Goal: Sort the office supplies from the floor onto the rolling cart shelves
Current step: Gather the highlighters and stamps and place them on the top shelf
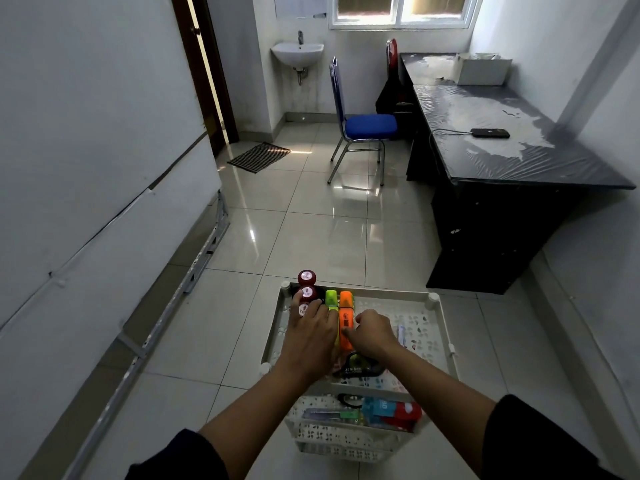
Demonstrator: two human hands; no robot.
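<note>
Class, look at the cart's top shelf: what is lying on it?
On the top shelf: red-capped bottles, a green highlighter, an orange highlighter, a tape dispenser. Both hands cover whatever else lies beneath.

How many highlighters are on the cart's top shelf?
2: a green highlighter and an orange highlighter, side by side at the far left, between the left hand and right hand. The hands may hide more.
</note>
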